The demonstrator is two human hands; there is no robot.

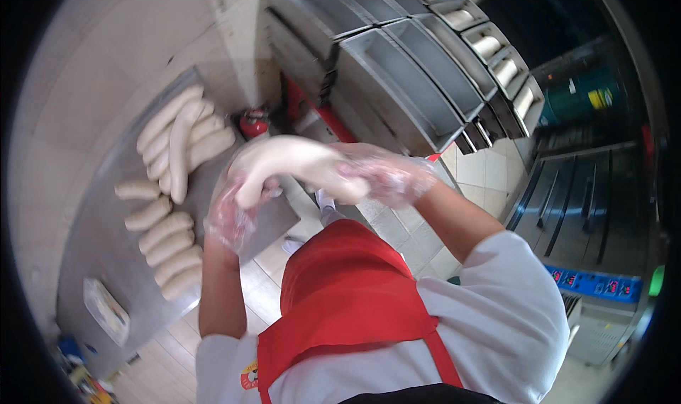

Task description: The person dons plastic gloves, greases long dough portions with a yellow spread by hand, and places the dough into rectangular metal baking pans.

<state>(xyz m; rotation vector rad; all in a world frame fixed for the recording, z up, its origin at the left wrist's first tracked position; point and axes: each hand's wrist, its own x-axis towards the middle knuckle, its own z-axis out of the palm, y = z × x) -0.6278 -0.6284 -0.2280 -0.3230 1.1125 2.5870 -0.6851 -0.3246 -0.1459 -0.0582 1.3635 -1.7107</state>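
Dough log (298, 164), pale, smooth, soft-looking, held up in the air between both hands; long axis across from left hand to right, left end drooping. Left hand (237, 207) in thin clear plastic glove, closed around lower left end. Right hand (379, 177), gloved likewise, wrapped over right end. Both equally close, both gripping. Left of the hands: steel table (92, 241) with rows of similar shaped dough logs (170, 244). Beyond the hands: stacked grey loaf tins (418, 78), some filled. Red apron (340, 297) below.

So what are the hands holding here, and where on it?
A roll of pale dough, held by both gloved hands: the left hand grips one end, the right hand the other.
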